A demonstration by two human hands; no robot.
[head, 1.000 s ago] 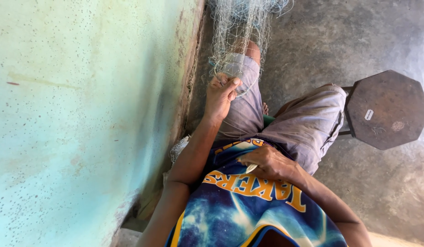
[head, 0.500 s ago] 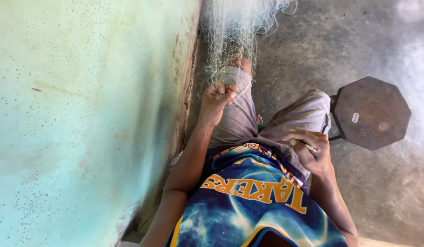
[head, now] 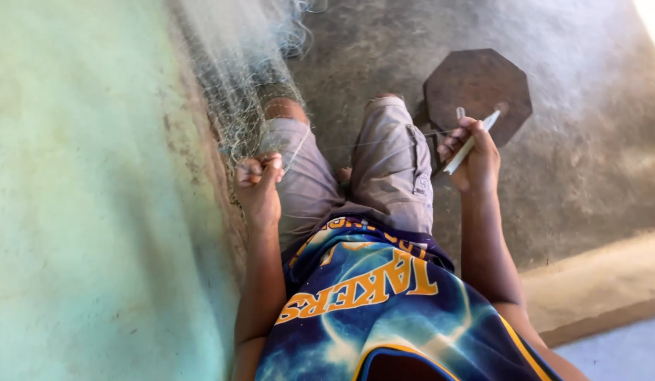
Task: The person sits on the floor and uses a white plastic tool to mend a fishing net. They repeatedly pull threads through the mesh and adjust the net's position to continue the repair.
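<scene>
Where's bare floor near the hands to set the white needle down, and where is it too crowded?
Bare concrete floor lies right of the octagonal stool, up to the sunlit step; another patch sits above the knees, left of the stool. Crowded: the net covers the wall side around the left hand; the right hand with the needle hangs over the stool's edge.

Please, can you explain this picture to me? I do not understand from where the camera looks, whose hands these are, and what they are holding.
The camera sits on the person's head and looks down, so you see their own body, grey shorts and two bare hands. The left hand pinches the edge of a fine fishing net that hangs beside a pale green wall. The right hand grips a slim white netting needle, held out to the side. A thin thread runs from it toward the net. An eight-sided brown stool stands on the grey concrete floor.
</scene>
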